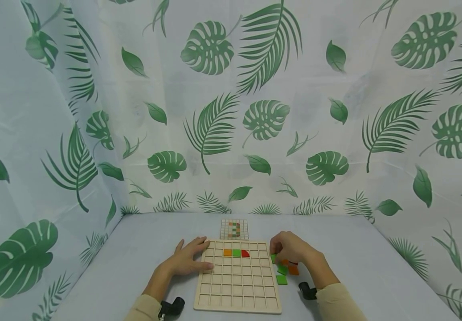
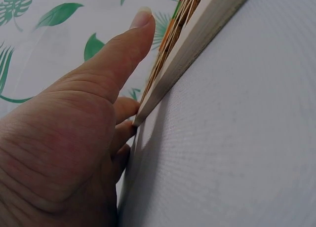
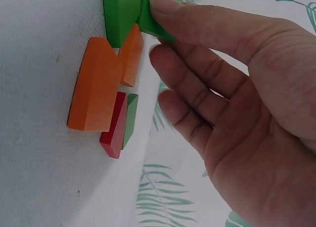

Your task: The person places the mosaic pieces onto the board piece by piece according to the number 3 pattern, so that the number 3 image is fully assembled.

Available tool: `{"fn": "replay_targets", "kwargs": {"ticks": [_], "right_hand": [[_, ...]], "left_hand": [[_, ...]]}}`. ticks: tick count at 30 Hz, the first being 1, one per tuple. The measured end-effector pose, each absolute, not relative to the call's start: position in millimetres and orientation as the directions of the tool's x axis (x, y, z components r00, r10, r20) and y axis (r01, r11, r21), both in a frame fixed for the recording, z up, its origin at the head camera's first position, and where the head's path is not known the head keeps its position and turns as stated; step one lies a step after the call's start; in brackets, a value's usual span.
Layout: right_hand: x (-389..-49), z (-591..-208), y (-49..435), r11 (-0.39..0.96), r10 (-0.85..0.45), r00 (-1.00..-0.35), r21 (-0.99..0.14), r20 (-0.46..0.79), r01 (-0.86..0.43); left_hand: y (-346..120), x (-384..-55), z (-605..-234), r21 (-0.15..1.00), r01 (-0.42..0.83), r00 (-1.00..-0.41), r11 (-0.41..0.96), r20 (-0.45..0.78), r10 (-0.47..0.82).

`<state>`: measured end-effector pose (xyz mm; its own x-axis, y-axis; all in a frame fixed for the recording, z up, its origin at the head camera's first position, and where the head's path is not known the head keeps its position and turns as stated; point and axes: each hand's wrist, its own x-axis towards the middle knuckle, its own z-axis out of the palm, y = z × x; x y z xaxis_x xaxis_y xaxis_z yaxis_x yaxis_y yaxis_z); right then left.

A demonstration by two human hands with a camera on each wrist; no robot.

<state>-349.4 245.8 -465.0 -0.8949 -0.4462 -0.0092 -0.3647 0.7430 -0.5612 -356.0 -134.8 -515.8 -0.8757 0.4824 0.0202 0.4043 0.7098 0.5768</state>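
We list, at bottom centre of the head view, one pale gridded board (image 1: 236, 309), wood by its look, carrying an orange square tile (image 1: 227, 253), a green square tile (image 1: 236, 253) and a red quarter-round tile (image 1: 245, 253) side by side in its upper rows. Item: a small pattern card (image 1: 234, 228), just beyond the board's top edge. Item: the left hand (image 1: 188, 259), fingers spread apart, resting along the board's upper-left edge, its thumb over the rim. Item: the right hand (image 1: 292, 247), to the board's right, thumb and finger pinching a green tile (image 3: 153, 24) at top centre of the right wrist view; the opposing fingertip is mostly hidden, the other fingers loosely bent. Item: loose pieces about it, left of centre in that view: a thick-edged green block (image 3: 118, 15), a larger orange block (image 3: 94, 86), a smaller orange block (image 3: 132, 56), a red block (image 3: 114, 126) and, behind it, a thin-looking green piece (image 3: 130, 121). We judge the pieces light, stiff and rather smooth, hardly fragile, apt to slide or twist under a careless fingertip; best taken by two opposite edges, leaving the underside free. The board we judge rigid and light enough to shift, best steadied by its rim.
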Motion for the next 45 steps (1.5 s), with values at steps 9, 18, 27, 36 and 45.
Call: {"fn": "replay_targets", "kwargs": {"ticks": [9,18,27,36,45], "right_hand": [[-353,-466,247,0.745,-0.442,-0.897,-0.552,0.013,-0.375],[-354,-461,243,0.779,-0.338,-0.940,-0.544,0.055,-0.312],[-356,-460,240,0.727,-0.425,-0.894,-0.536,0.141,-0.430],[-356,-461,232,0.656,-0.481,-0.853,-0.562,0.203,-0.504],[-355,-465,220,0.627,-0.480,-0.844,-0.580,0.239,-0.520]], "left_hand": [[-135,-356,-518,0.592,0.401,-0.874,0.699,0.019,0.485],[-135,-356,-518,0.592,0.401,-0.876,0.699,0.025,0.482],[-135,-356,-518,0.599,0.393,-0.878,0.698,0.020,0.478],[-135,-357,-519,0.600,0.400,-0.874,0.693,0.023,0.484],[-136,-356,-518,0.602,0.412,-0.869,0.684,0.034,0.494]]}}
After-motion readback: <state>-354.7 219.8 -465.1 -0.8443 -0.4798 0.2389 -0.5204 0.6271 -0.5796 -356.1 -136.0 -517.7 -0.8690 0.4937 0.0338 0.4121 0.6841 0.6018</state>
